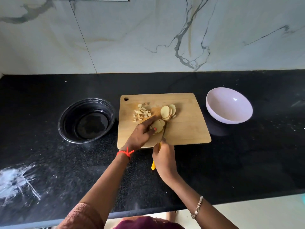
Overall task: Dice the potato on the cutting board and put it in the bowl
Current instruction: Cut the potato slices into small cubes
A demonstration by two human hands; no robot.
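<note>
Potato slices (pixel 158 125): light, firm, likely slippery; pin from above. Your left hand (pixel 140 134) presses them, fingers straight; your right hand (pixel 164 158) grips the knife (pixel 164 131). White bowl (pixel 229 105): three o'clock of board (pixel 189 129).

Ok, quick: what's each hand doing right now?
Left hand: open, fingers pressing down the potato slices.
Right hand: grips the knife by its yellow handle.
</note>
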